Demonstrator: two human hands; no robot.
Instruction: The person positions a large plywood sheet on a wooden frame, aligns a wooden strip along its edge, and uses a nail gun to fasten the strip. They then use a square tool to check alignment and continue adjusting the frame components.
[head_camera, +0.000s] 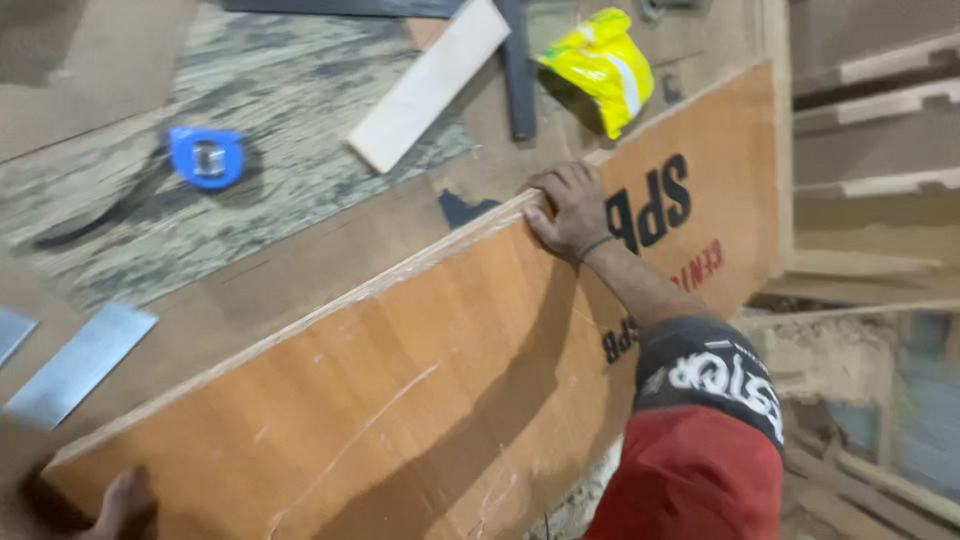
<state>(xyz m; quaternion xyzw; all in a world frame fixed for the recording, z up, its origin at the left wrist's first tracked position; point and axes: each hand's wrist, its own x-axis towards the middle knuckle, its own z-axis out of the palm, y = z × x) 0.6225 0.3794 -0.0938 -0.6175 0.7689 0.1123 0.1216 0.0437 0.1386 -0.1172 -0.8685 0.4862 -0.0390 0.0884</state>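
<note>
**Tilted board, thin grip: slip and pinch risks**

Head view. Large orange plywood board (420, 390) standing on edge, leaning against the side of the counter (300, 260), top edge running from lower left up to upper right. Right hand (568, 212) curled over that top edge, fingers hooked on the far side, thumb along the near face; closed on the board. Left hand (125, 505) down at the lower left corner, only partly in view at the frame edge, touching the board's end; how far open or closed, cannot tell.

Likely trouble, judged from this pose:
- Board sliding or tipping toward the body, with hold only at two far-apart points and the left one unclear.
- Fingers of the right hand pinched between board edge and counter if pushed flat.
- Splinters from the raw, chipped top edge under the right palm.
- Far end swinging into the timber lengths (870, 90) stacked at right.
- Blue tape measure (207, 156), pale wooden strip (428, 85), yellow packet (600, 68) and metal blades (80, 365) lying on the counter, well apart from the board now, yet swept off or trapped under it if laid down there.
</note>
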